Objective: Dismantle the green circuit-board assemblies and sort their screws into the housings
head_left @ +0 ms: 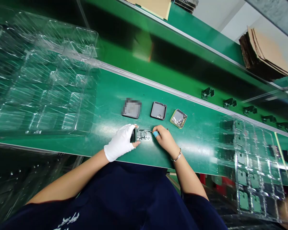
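Head view, two small trays [157, 109], metal pieces [179, 121] inside

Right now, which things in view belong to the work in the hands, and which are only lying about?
In use, it seems:
green-and-silver part at left hand and right hand
black square dish with small metal pieces
yellow-rimmed square dish, likewise

Just lying about, probably:
large clear plastic tray, left
stacked brown cardboard, upper right

Pixelation covers part of the leftmost dark-rimmed square tray [132, 110]; the left edge cuts off the blurred, clear plastic compartment trays [48, 92]; the white-gloved left hand [120, 141] partly hides the dark green-and-silver piece [142, 134], its details too small to tell
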Tool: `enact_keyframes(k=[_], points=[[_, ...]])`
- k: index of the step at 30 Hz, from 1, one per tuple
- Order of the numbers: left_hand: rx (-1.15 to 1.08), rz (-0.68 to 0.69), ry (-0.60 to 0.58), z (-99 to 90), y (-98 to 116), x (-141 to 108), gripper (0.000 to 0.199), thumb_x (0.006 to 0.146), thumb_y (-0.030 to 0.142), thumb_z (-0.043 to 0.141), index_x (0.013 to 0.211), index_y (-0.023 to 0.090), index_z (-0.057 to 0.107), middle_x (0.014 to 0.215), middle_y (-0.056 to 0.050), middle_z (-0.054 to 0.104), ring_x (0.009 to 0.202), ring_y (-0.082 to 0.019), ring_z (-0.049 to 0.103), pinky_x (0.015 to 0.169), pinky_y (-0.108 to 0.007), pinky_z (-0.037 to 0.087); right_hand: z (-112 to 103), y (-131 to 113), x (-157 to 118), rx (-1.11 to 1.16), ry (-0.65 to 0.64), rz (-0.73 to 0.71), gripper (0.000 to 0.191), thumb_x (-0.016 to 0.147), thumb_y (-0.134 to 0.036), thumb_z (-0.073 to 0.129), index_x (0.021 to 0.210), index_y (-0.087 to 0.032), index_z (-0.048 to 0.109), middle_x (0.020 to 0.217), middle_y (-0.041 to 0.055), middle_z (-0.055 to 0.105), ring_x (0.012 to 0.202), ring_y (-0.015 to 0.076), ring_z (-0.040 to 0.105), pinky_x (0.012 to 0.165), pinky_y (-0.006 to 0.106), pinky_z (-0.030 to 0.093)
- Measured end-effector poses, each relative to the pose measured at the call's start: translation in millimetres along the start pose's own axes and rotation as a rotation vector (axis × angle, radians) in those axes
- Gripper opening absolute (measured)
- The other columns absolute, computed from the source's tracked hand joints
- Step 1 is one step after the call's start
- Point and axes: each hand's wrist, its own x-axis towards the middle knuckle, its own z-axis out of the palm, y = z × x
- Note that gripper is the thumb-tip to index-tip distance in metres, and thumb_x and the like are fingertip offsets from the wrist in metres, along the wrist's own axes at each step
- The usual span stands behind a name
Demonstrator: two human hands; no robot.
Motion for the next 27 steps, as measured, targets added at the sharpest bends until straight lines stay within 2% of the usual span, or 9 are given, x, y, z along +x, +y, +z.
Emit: enact_keyframes(k=[3,7,14,20,22,27], points=[[-0.008,0.033,0.001,0.1,-3.6,-0.1,0.053,0.076,0.034,0.065,0.121,0.015,0.045,0.118,-0.015,0.058,0.116,-0.032,0.055,0.099,-0.048,0.045,2.1,-1.6,-1.5,0.077,-0.047,-0.033,0.030,0.076,0.001,0.042,0.092,-0.020,0.056,0.094,0.0045,0.060,0.089,0.0173,0.057,0.084,0.028,0.044],[-0.019,0.030,-0.007,-0.2,-3.6,0.2,0.054,0.077,0.037,0.065,0.123,0.016,0.045,0.119,-0.015,0.057,0.116,-0.032,0.055,0.099,-0.049,0.045,5.8,-4.5,-0.2,0.014,-0.061,-0.025,0.032,0.075,0.002,0.043,0.093,-0.020,0.056,0.098,0.0053,0.061,0.093,0.0181,0.058,0.085,0.029,0.044],[-0.026,0.036,-0.006,0.6,-4.7,0.5,0.055,0.076,0.037,0.067,0.122,0.016,0.046,0.116,-0.015,0.058,0.113,-0.032,0.056,0.099,-0.048,0.045,3.2,-19.0,5.6,-0.149,-0.130,0.108,0.031,0.074,0.000,0.046,0.093,-0.022,0.057,0.098,0.0051,0.065,0.087,0.0197,0.060,0.071,0.026,0.044],[-0.031,0.023,-0.004,1.8,-5.9,-0.3,0.054,0.076,0.036,0.067,0.122,0.018,0.046,0.118,-0.013,0.058,0.115,-0.031,0.055,0.100,-0.048,0.045,-3.1,-10.4,6.4,0.092,-0.145,0.093,0.020,0.081,-0.005,0.049,0.088,-0.020,0.060,0.089,0.0018,0.065,0.082,0.0158,0.060,0.074,0.025,0.043],[-0.027,0.032,0.004,2.1,-6.0,-0.6,0.055,0.076,0.037,0.067,0.122,0.017,0.047,0.118,-0.014,0.058,0.115,-0.032,0.055,0.100,-0.048,0.045,-5.4,-9.6,5.3,0.110,-0.159,0.075,0.016,0.082,-0.008,0.050,0.087,-0.020,0.061,0.086,0.0017,0.065,0.080,0.0154,0.059,0.074,0.025,0.042],[-0.016,0.045,0.016,2.3,-6.7,-0.6,0.055,0.076,0.036,0.067,0.123,0.017,0.045,0.117,-0.014,0.059,0.114,-0.032,0.056,0.099,-0.048,0.045,-4.5,-22.5,4.6,-0.049,-0.216,0.081,0.024,0.078,-0.003,0.050,0.091,-0.020,0.061,0.095,0.0050,0.067,0.086,0.0187,0.061,0.074,0.027,0.042]])
